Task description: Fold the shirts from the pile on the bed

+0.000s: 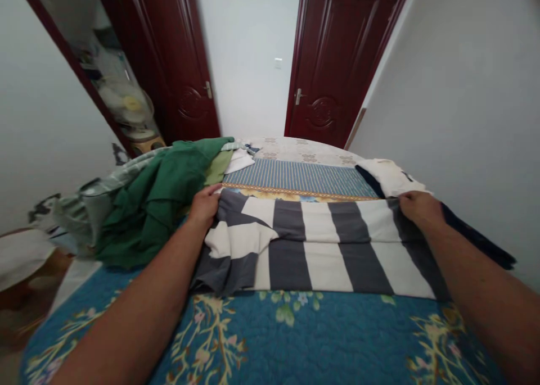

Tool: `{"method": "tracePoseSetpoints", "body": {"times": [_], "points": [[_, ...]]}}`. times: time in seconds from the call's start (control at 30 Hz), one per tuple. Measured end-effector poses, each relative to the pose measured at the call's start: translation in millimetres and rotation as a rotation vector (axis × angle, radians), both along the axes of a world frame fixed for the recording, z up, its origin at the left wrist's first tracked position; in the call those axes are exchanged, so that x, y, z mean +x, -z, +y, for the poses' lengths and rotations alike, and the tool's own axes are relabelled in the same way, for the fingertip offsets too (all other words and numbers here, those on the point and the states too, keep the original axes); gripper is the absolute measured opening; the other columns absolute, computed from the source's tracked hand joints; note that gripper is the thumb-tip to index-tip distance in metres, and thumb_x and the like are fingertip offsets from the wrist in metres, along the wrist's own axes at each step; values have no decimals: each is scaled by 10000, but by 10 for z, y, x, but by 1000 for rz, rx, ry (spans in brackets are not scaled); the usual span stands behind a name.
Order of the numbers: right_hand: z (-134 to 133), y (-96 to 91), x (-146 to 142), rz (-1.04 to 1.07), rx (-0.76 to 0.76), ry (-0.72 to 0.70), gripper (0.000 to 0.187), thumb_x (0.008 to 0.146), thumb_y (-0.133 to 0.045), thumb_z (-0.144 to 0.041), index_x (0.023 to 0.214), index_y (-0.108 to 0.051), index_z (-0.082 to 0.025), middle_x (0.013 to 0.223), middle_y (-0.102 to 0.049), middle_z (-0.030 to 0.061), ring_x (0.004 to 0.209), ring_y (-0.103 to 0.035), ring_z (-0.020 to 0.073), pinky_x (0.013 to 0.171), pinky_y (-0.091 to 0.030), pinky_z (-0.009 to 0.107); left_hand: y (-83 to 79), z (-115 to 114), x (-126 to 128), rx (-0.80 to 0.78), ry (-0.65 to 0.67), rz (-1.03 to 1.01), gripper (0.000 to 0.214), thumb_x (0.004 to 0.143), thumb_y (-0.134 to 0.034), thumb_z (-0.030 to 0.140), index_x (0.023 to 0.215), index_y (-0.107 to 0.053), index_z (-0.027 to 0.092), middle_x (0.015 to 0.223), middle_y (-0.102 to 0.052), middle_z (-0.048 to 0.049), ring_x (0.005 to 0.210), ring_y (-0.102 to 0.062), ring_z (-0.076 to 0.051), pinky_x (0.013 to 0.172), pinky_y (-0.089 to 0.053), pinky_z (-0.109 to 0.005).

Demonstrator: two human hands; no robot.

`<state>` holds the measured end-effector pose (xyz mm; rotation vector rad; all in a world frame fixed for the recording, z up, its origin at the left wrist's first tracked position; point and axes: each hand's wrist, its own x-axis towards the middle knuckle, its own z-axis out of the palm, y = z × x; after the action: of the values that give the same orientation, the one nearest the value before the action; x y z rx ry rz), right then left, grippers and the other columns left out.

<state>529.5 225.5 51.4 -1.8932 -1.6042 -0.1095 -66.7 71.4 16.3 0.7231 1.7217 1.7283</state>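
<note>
A grey and white striped shirt (324,244) lies stretched sideways across the bed, folded lengthwise into a long band. My left hand (205,206) is closed on its far left corner, close to the collar or shoulder end. At the opposite end, my right hand (419,208) grips the far right corner. A short sleeve (236,241) lies folded over the shirt's left part. My fingertips are partly hidden by the cloth and by the backs of the hands.
Green clothing (169,194) is heaped at the left. Folded white clothing (390,177) and dark clothing (472,233) lie at the right. A blue floral quilt (320,340) covers the bed. A fan (130,104) and two dark red doors (333,53) stand beyond.
</note>
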Motion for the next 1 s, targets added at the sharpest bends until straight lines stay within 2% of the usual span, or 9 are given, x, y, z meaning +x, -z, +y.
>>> {"method": "tracePoseSetpoints", "body": {"times": [0.1,0.17,0.3,0.43,0.53,0.63,0.83,0.93,1.0], "points": [[177,126,-25,50,-155,104,448,955,-637,-315,535,-661,-160,885,-706,289,1021,-715,390,783,-418,544,57,-1,-16,7,-27,66,571,782,-725,121,1352,-747,125,1109,-822,-131,932,-784,-238,904,-626,-372],[198,243,13,56,-138,132,481,957,-633,-326,501,-625,-175,879,-703,272,961,-717,365,750,-396,535,70,-8,-27,-17,-14,142,588,780,-719,103,1367,-737,127,1210,-807,-143,1066,-771,-267,990,-604,-395],[185,423,23,-17,-142,139,351,885,-691,-248,541,-675,-179,867,-698,281,875,-708,333,721,-391,526,51,-7,-56,-108,32,422,622,779,-721,91,1398,-711,141,1371,-753,-137,1279,-694,-289,1142,-516,-389],[167,415,-21,-98,-242,159,178,864,-676,-196,745,-802,-157,978,-694,331,959,-703,398,741,-405,568,18,-25,-62,-248,144,809,659,832,-679,141,1489,-631,147,1451,-699,-143,1380,-627,-290,1222,-438,-387],[51,377,-104,-191,-258,128,262,886,-658,-234,1047,-835,-128,1143,-662,371,1008,-700,429,741,-426,559,-48,-102,5,-408,179,1022,626,874,-651,196,1496,-606,150,1464,-658,-183,1407,-599,-315,1192,-456,-398],[-187,429,-320,-316,-111,-35,369,933,-605,-301,1209,-781,-131,1247,-645,332,1026,-692,399,791,-473,521,-173,-230,143,-543,149,1070,678,907,-660,313,1555,-523,170,1493,-596,-215,1388,-609,-349,1137,-491,-423],[-807,754,-1041,-390,193,-653,304,997,-545,-325,1174,-722,-152,1198,-711,186,1170,-646,329,1036,-509,466,-396,-574,350,-605,156,1107,786,940,-640,454,1644,-393,209,1610,-452,-233,1346,-628,-398,1092,-513,-495],[-1032,805,-1283,-421,140,-677,293,1034,-508,-300,1154,-736,-162,1198,-733,160,1122,-665,312,995,-529,445,-446,-853,318,-566,172,1186,685,952,-631,469,1574,-511,209,1614,-462,-217,1378,-589,-407,1119,-488,-522],[-1111,777,-1354,-439,104,-645,289,1042,-496,-273,1145,-745,-168,1191,-747,143,1090,-676,301,970,-534,431,-467,-1103,280,-447,341,1222,618,953,-648,496,1503,-596,218,1546,-552,-180,1378,-585,-363,1155,-461,-485]]}}
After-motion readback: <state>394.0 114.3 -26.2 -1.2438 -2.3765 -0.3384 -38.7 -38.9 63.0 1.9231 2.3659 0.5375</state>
